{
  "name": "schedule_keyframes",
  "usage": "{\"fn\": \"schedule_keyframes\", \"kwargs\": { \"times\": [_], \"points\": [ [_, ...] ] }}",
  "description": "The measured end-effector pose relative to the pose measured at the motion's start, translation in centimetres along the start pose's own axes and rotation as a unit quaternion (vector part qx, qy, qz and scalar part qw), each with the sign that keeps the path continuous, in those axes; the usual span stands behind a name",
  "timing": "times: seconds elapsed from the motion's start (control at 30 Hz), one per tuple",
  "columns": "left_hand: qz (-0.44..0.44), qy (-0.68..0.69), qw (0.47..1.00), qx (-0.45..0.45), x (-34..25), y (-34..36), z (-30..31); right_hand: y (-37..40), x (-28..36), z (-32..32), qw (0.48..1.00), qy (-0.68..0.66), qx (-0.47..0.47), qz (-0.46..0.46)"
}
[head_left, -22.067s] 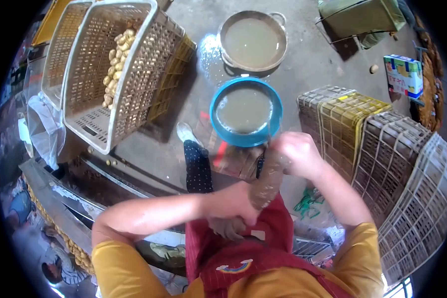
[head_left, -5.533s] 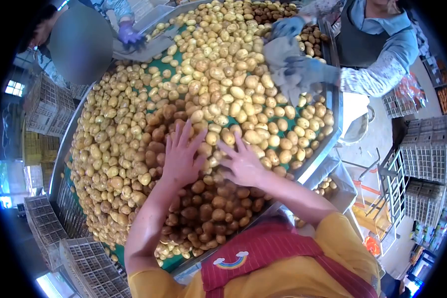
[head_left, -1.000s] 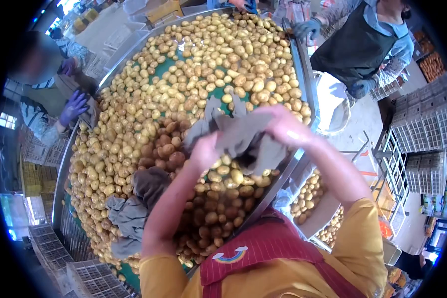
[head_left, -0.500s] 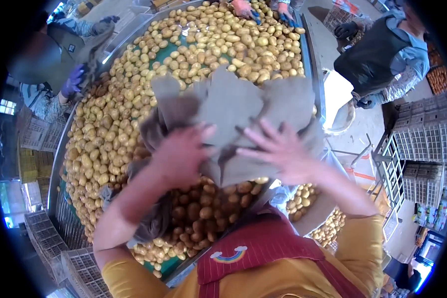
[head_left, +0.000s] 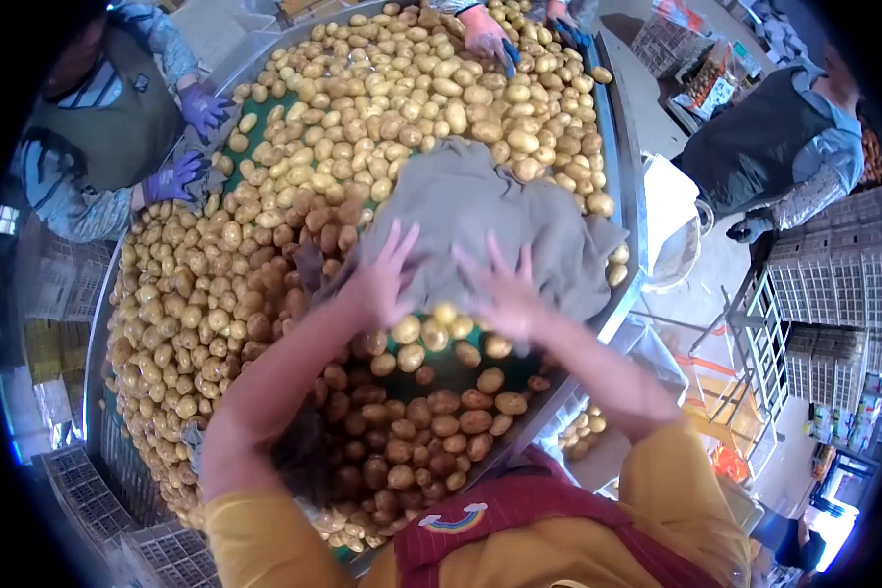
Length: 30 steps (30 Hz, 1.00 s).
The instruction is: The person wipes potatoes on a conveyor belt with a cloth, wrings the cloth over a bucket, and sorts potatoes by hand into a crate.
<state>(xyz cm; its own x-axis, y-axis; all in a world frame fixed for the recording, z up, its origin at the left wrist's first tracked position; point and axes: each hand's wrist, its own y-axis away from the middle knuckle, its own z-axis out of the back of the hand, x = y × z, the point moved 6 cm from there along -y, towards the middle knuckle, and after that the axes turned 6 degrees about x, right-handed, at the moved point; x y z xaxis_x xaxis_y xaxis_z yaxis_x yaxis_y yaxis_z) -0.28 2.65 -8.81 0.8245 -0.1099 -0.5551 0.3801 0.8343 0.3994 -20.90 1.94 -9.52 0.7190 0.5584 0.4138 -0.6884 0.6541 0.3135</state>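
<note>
At the far left we note a co-worker's purple gloves [head_left: 174, 179], both resting on a small rag [head_left: 204, 188] at the worktop's edge. Next comes a broad heap of potatoes [head_left: 181, 328], pale for the most part, with browner ones toward the centre. We record the wearer's left hand [head_left: 383, 284] with fingers spread wide, over the near left edge of a large grey cloth [head_left: 500, 216], which lies spread across the potatoes at centre-right. The right hand [head_left: 505, 294], blurred, is also wide-fingered, over the cloth's near edge; we cannot tell how firmly either presses. Beyond the cloth, a co-worker's pink-and-blue glove [head_left: 486, 37] touches potatoes. Further right we see the metal rim of the worktop [head_left: 621, 127], a bucket [head_left: 678, 245], a person in a dark apron [head_left: 750, 142] and stacked crates [head_left: 833, 265].
</note>
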Motion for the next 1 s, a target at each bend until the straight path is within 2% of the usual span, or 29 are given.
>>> {"fn": "schedule_keyframes", "kwargs": {
  "times": [0.03, 0.07, 0.1, 0.13, 0.17, 0.23, 0.27, 0.33, 0.4, 0.5, 0.53, 0.57, 0.6, 0.63, 0.67, 0.7, 0.8, 0.9, 1.0],
  "points": [
    [-0.020, 0.008, 0.999, 0.030, -1.1, 3.1, -0.9, 3.0, 2.1, -0.5, 0.998, -0.055, 0.025, 0.022],
    [-0.039, 0.018, 0.997, 0.060, -2.1, 6.1, -1.7, 5.6, 3.7, -0.7, 0.992, 0.011, 0.119, 0.041],
    [-0.110, -0.188, 0.971, 0.096, -3.4, 8.6, -3.4, 7.6, 5.0, -1.6, 0.974, 0.116, 0.185, 0.059],
    [-0.130, -0.214, 0.960, 0.123, -4.1, 9.9, -5.0, 9.5, 6.0, -1.3, 0.982, 0.077, 0.148, 0.091],
    [-0.152, -0.239, 0.947, 0.152, -4.5, 10.4, -6.1, 9.3, 5.8, -1.3, 0.976, 0.107, 0.165, 0.099],
    [-0.175, -0.231, 0.953, 0.084, -4.4, 8.9, -5.6, 8.8, 5.4, -1.2, 0.959, 0.166, 0.202, 0.105],
    [-0.178, -0.243, 0.951, 0.062, -4.3, 7.2, -4.7, 7.3, 3.9, -1.9, 0.969, 0.194, 0.074, 0.135],
    [-0.168, -0.239, 0.956, -0.001, -3.7, 3.2, -2.2, 3.3, 2.5, 1.8, 0.971, 0.197, 0.095, 0.096],
    [-0.140, -0.218, 0.964, -0.065, -2.7, 0.1, -0.4, -1.7, -1.1, 2.0, 0.975, 0.217, 0.028, 0.049],
    [-0.088, -0.218, 0.964, -0.127, -2.7, -0.9, 0.3, -2.0, 0.0, 1.5, 0.967, 0.242, 0.071, -0.041],
    [-0.072, -0.183, 0.978, -0.072, -3.0, 0.7, -0.6, 0.0, 1.7, 0.9, 0.970, 0.230, 0.069, -0.031],
    [-0.113, -0.195, 0.971, -0.076, -2.5, 2.9, -2.2, 2.2, 3.2, -0.2, 0.970, 0.197, 0.138, -0.022],
    [-0.136, -0.208, 0.968, -0.028, -2.9, 5.4, -4.4, 4.9, 5.1, -0.3, 0.972, 0.187, 0.143, 0.024],
    [-0.161, -0.231, 0.960, 0.013, -4.7, 8.3, -5.1, 7.1, 5.6, -2.5, 0.969, 0.215, 0.090, 0.078],
    [-0.171, -0.248, 0.953, 0.039, -5.4, 10.2, -6.7, 9.0, 6.0, -3.1, 0.971, 0.207, 0.088, 0.086],
    [-0.182, -0.265, 0.945, 0.065, -5.8, 11.3, -8.0, 10.2, 6.6, -3.0, 0.972, 0.199, 0.087, 0.095],
    [-0.193, -0.214, 0.953, 0.097, -6.0, 9.6, -8.3, 8.7, 5.9, -1.1, 0.959, 0.200, 0.172, 0.104],
    [-0.141, -0.252, 0.954, 0.083, -5.3, 3.5, -3.5, 3.0, 1.2, -0.1, 0.976, 0.183, 0.018, 0.119],
    [-0.062, -0.179, 0.981, -0.048, -3.7, -1.6, -2.0, -0.9, -0.6, 1.1, 0.974, 0.219, 0.034, -0.046]
  ]
}}
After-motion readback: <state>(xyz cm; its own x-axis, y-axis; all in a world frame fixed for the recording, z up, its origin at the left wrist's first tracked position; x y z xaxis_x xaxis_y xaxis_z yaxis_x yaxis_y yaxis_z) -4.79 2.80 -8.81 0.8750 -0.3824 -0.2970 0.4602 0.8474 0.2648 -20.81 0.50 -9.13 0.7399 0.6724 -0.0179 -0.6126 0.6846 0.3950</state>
